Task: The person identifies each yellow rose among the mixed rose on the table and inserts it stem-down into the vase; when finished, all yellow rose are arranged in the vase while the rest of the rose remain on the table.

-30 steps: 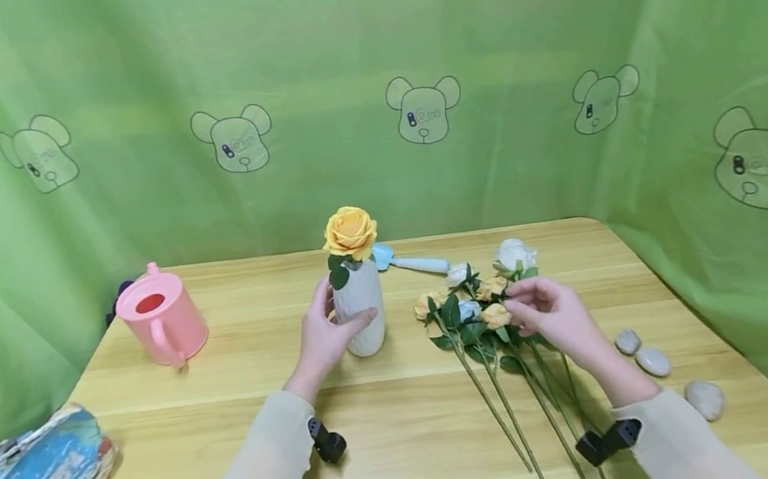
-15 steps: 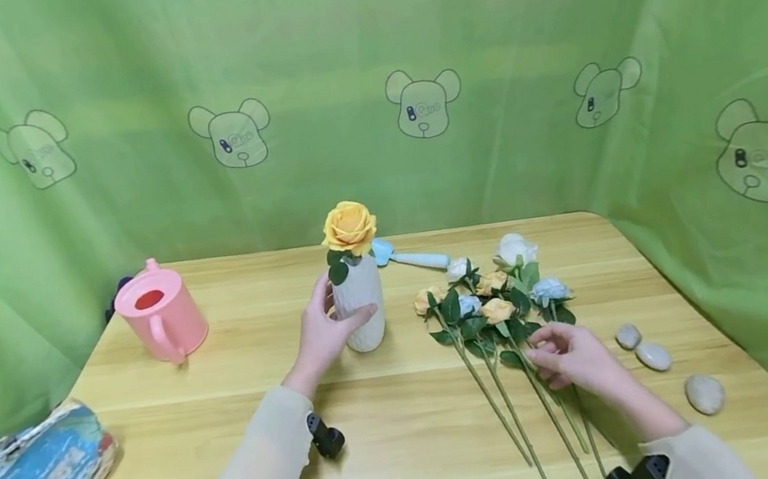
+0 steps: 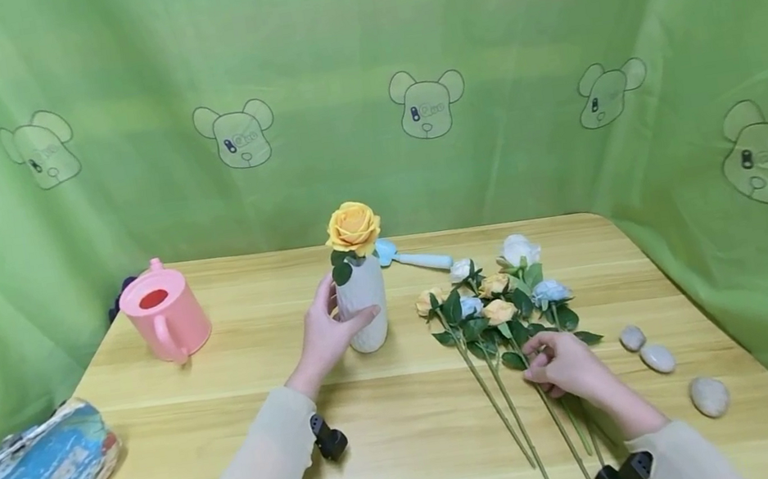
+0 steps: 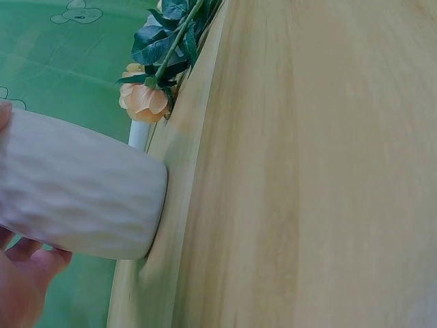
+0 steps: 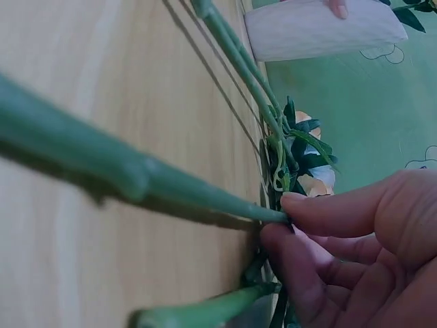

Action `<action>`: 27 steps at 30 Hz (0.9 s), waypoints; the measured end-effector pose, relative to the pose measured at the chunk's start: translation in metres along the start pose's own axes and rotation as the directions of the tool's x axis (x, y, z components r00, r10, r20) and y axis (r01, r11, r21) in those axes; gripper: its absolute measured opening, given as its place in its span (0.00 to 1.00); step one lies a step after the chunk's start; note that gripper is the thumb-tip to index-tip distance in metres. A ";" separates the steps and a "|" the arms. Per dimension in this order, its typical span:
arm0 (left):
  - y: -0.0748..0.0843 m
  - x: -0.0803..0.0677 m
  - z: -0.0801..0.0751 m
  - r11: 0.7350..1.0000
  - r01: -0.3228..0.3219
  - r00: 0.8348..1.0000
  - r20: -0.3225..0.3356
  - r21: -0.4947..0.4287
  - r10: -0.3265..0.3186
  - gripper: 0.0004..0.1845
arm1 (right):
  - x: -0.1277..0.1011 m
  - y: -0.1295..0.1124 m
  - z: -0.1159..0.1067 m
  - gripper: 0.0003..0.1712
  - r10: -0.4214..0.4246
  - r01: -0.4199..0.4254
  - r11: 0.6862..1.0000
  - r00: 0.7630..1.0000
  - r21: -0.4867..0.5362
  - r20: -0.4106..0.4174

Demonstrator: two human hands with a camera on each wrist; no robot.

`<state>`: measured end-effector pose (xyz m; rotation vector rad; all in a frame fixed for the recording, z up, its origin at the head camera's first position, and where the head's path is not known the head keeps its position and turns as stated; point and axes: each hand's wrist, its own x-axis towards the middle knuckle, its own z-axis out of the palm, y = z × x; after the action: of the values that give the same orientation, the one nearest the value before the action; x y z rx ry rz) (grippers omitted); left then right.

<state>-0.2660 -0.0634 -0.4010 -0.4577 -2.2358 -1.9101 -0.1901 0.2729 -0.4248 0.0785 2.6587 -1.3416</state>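
Observation:
My left hand grips a white textured vase standing upright near the table's middle, thumb across its front. One yellow rose with green leaves rises from its mouth. In the left wrist view the vase shows its rippled side. Right of it lie several long-stemmed artificial roses, with a pale orange rose, a blue rose and a white rose among them. My right hand is low over the stems; in the right wrist view its thumb and forefinger pinch a green rose stem.
A pink watering can stands at the left, with a blue-and-white bag nearer the front. Behind the vase lies a light-blue trowel. Several grey stones, one a large stone, lie at the right. Green curtain surrounds the table.
My right hand has come down from the flower heads towards the stems, uncovering the blue rose, then shifted slightly left onto a stem. My left hand stays on the vase.

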 end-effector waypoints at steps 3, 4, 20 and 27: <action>0.000 0.002 0.000 1.000 -0.013 1.000 0.002 -0.007 0.013 0.41 | 0.000 -0.002 -0.002 0.20 -0.008 0.008 1.000 1.000 0.019 -0.020; -0.001 0.002 0.000 1.000 -0.016 1.000 -0.001 -0.012 0.016 0.41 | 0.000 -0.002 -0.003 0.20 -0.015 0.016 1.000 1.000 0.026 -0.026; -0.034 0.010 0.005 1.000 -0.003 0.999 -0.036 0.003 0.003 0.41 | 0.004 -0.038 -0.024 0.26 -0.146 0.173 0.962 0.979 0.209 -0.142; -0.033 0.011 0.002 1.000 0.019 1.000 -0.024 0.008 -0.019 0.42 | 0.017 -0.076 -0.024 0.25 -0.215 0.267 0.935 0.950 0.232 -0.227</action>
<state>-0.2867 -0.0646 -0.4286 -0.4108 -2.2405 -1.9041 -0.2185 0.2465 -0.3528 -0.0936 2.7032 -1.8502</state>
